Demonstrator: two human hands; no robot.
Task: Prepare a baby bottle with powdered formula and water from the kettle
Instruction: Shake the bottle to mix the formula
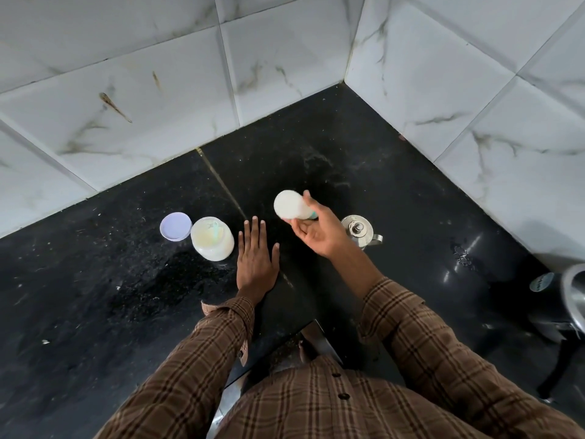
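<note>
left hand (pixel 256 264) flat on tabletop (pixel 95 296), fingers straight, bracing | right hand (pixel 316 231) fingers grip tilted bottle (pixel 289 204), likely mixing | formula jar (pixel 212 239) open, lid (pixel 176 226) beside | kettle (pixel 359 231) near

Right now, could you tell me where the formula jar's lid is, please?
In the head view, the lilac lid lies on the black counter, left of centre, just left of the open formula jar.

Home kitchen: black stone counter (pixel 364 172), marble-tiled walls (pixel 158 74).
</note>
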